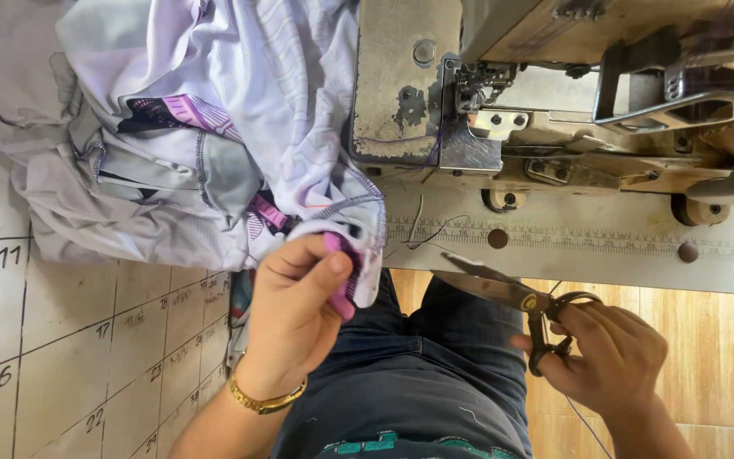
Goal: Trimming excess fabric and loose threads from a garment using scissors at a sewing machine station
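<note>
Hands work at the front edge of a sewing machine, seen from above by a head-worn camera. Left hand point(295, 297), at centre frame, is closed in a pinch: thumb and fingers grip a folded edge of pale lilac fabric point(214, 110) with a bright pink trim point(339, 276). A gold bracelet point(267, 398) circles that wrist. Most of the fabric lies heaped in the upper left of the frame, spilling over a gridded table top point(61, 340) marked with handwritten figures.

Right hand point(613, 361), in the lower right, is curled through the dark loops of a pair of scissors point(511, 293). Its blades look nearly closed, and they point left toward the pinched edge, with the tips near it but apart from it. Loose threads point(426, 231) trail between the fabric and the machine bed.

Sewing machine point(486, 110), worn and grey, fills the upper right, with a printed ruler strip point(571, 240) along the table edge below it. Dark jeans point(418, 374) show beneath the hands.

Trimming well here seems to call for a firm pinch, so the edge is taut and clear of the heap. Blades should probably open only a little and meet the thread close to the seam, angled away from the trim and the gripping thumb. The main risk, by my reading, is nicking the fabric itself.
</note>
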